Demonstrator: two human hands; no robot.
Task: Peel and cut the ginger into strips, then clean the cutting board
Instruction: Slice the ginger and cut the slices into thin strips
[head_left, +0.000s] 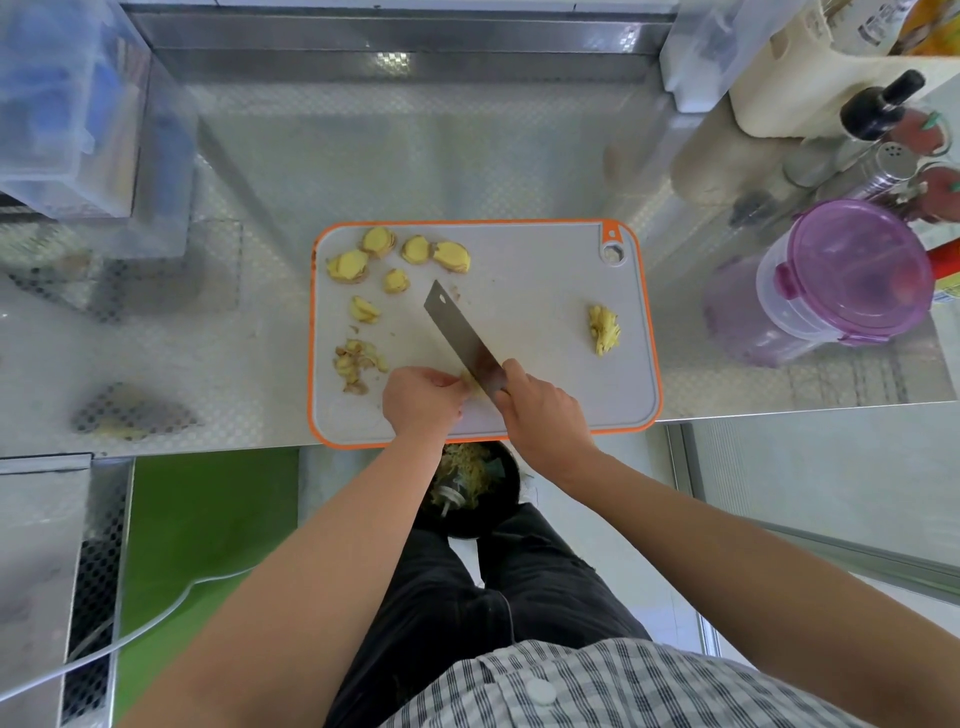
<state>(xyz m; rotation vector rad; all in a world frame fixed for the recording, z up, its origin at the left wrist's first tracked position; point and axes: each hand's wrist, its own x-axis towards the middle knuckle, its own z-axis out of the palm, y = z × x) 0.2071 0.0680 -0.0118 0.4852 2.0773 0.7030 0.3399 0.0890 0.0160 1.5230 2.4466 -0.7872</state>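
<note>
While both bare forearms stretch forward over a black bin (511, 493) holding pale scraps, the hands meet at the near edge of the orange-rimmed cutting board (545, 291). The left hand (423, 397) lies knuckles up, its fingers curled and pinching a small ginger piece (471, 383) on the board. The right hand (540, 410), just beside it, is wrapped round the handle of a cleaver (460, 335); the blade slants away to the far left, its near end beside the pinched piece. Left of the hands lie peel scraps (356, 366). Farther off, a small heap of ginger strips (603, 330) sits toward the board's right side, and peeled ginger slices (415, 249) spread across its far left corner. Beyond, to the right on the steel counter (415, 156), stands a purple-lidded container (857, 270).
</note>
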